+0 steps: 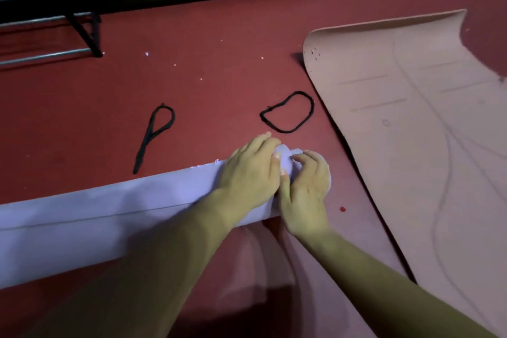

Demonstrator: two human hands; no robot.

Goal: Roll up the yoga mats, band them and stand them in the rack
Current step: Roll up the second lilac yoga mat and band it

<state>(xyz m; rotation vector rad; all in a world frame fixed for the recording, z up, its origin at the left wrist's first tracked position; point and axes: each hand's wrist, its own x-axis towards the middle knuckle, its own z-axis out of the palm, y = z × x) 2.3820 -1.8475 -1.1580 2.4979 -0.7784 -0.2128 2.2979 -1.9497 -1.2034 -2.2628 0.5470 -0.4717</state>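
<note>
A person is kneeling or bending over a dark red floor (219, 63) and working at the right-hand end of a lilac yoga mat (96, 217), which is lying rolled into a long tube across the near left part of the floor, its far end running out past the left edge of view. The left hand (251, 170) is lying over the top of the roll just short of its end, fingers curling down onto it, so this grip is closing on the mat. The right hand (306, 195) is cupping the very end of the roll, its bent fingertips pinching at the coiled end face, so this grip is also holding the mat. The two hands are touching each other. A pink yoga mat (411, 132) is lying unrolled along the right side of the floor, faint printed lines showing on its surface and its far end curling slightly upward. Two black bands are lying loose on the floor beyond the roll: a rounded band (285, 131) is sitting just beyond the hands and just beside the pink mat's edge, and a narrow band (145, 145), pulled into a long teardrop, is lying to its left, close to the roll. A black metal rack (85, 30) with silver bars is standing near the floor's far left corner, well apart from both mats. Small pale specks are scattered on the floor between the rack and the bands.
</note>
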